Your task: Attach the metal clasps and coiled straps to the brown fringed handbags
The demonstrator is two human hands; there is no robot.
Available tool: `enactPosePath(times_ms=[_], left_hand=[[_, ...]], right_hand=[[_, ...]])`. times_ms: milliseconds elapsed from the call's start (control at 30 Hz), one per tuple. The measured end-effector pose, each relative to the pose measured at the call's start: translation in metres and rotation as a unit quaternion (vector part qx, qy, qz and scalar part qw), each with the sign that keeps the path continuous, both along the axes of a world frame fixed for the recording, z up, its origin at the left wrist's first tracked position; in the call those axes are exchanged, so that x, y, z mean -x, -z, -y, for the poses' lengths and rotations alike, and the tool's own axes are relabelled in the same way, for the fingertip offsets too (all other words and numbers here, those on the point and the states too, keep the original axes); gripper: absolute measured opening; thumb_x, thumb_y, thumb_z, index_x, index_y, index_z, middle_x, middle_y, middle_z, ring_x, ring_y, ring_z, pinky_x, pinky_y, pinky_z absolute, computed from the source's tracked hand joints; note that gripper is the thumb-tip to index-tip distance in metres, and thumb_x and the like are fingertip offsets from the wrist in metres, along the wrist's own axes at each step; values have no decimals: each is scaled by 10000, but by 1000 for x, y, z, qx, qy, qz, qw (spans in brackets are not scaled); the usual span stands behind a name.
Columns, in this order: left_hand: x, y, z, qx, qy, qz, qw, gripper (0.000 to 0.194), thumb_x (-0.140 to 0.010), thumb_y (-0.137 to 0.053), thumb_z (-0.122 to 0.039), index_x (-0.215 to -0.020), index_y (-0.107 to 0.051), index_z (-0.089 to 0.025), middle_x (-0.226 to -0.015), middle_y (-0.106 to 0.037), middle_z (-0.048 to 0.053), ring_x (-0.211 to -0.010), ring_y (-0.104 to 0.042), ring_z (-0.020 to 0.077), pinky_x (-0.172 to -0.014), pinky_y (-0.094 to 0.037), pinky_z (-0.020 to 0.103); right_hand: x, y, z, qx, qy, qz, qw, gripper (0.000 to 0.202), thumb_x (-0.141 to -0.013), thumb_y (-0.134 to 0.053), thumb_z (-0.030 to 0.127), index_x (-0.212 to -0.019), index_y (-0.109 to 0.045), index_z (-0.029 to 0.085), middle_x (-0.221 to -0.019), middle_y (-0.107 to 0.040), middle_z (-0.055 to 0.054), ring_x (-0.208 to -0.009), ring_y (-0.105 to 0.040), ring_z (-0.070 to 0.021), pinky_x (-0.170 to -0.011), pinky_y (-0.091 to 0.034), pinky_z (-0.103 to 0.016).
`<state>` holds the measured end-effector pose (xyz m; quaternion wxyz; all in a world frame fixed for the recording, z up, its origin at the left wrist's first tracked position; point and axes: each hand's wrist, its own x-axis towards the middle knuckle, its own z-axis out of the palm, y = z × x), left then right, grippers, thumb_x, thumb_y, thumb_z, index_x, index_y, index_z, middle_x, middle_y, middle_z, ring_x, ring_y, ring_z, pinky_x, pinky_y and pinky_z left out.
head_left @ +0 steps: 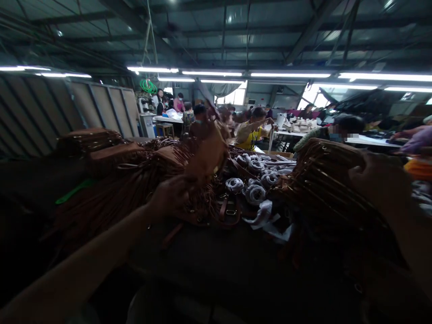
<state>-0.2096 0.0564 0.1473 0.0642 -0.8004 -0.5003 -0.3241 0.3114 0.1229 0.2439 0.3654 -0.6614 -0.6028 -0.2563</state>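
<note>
My left hand (172, 193) is closed on the lower edge of a brown leather bag piece (206, 158), which is raised and smeared by motion. A brown strap-like part seems to rise above it. On the right, a tall leaning stack of brown leather bags (320, 166) shows metal bits along the layers. My right hand (378, 180) grips the stack's right end near the top, thumb toward me; its other fingers are partly hidden in the dark. Below and left of my left hand spreads a pile of brown leather straps (118, 202).
White-wrapped strap rolls (254, 192) and torn white wrapping (270, 225) lie between the piles. More brown bags (91, 139) are stacked at left, near a green strip (74, 191). Opposite, a person in a yellow apron (253, 137) and other people work at tables. The foreground is dark.
</note>
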Motion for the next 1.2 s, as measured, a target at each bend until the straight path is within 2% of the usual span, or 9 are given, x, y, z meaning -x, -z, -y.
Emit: enactPosePath(times_ms=[100,200,367,533,633,733,933,1100,1200], left_hand=[[-33,80,34,84,90,-60,991,232,-876,-475,-195,-1044,-631,-231,-1177,-608,52,-1083,-561,183,-915,-445,293],[-49,123,56,131,138,-76,979,246,-887,-466,-161,-1029,-647,-247,-1125,-637,43,-1091,-557,174,-902,-459,299],[-62,111,79,178,88,-6,980,318,-796,-615,-166,-1101,-634,-257,-1181,-604,49,-1120,-532,199,-960,-441,344],[-116,104,109,137,48,93,985,290,-821,-593,-202,-1108,-601,-245,-1083,-617,57,-1042,-551,211,-927,-458,361],[-145,116,119,124,36,67,989,369,-764,-669,-225,-1121,-582,-251,-1117,-596,60,-1079,-516,246,-949,-436,391],[-150,127,118,123,-3,18,992,464,-717,-710,-190,-1152,-555,-239,-1140,-578,70,-1083,-507,263,-958,-416,408],[-119,138,114,167,-40,12,985,67,-793,-627,-170,-822,-579,-207,-833,-594,28,-803,-570,192,-731,-438,312],[-83,132,117,164,-72,29,983,91,-858,-556,-217,-771,-553,-193,-794,-573,28,-741,-556,166,-694,-413,286],[-86,131,123,151,-61,20,986,151,-847,-590,-347,-843,-597,-196,-846,-589,39,-818,-554,187,-748,-418,304]], right_hand=[[24,29,31,-2,-34,63,997,454,-860,-459,268,-1264,-557,84,-1185,-596,-203,-1170,-478,-263,-864,-366,-389],[51,74,64,37,-91,61,993,407,-868,-444,267,-1227,-575,130,-1170,-618,-147,-1108,-524,-227,-922,-394,-345],[81,154,111,208,-181,-35,960,319,-841,-473,291,-1107,-627,204,-1121,-654,-74,-998,-614,-212,-879,-461,-343],[118,204,158,359,-224,-90,902,292,-836,-505,478,-893,-665,241,-884,-694,-39,-783,-650,-195,-695,-483,-302],[145,218,177,295,-194,-58,934,305,-778,-593,488,-929,-636,226,-879,-659,-62,-807,-621,-220,-693,-474,-320],[165,227,183,206,-204,-14,957,406,-745,-658,399,-1097,-583,212,-1034,-613,-103,-972,-564,-268,-829,-461,-383],[170,245,169,238,-270,-8,933,257,-843,-545,223,-1092,-607,234,-1046,-595,-73,-953,-569,-217,-818,-483,-343],[154,247,159,246,-315,-75,914,208,-896,-479,251,-989,-661,216,-995,-603,-64,-912,-592,-185,-828,-489,-323],[151,250,158,238,-319,-104,911,203,-882,-512,276,-977,-678,208,-1011,-601,-70,-916,-594,-190,-838,-489,-333]])
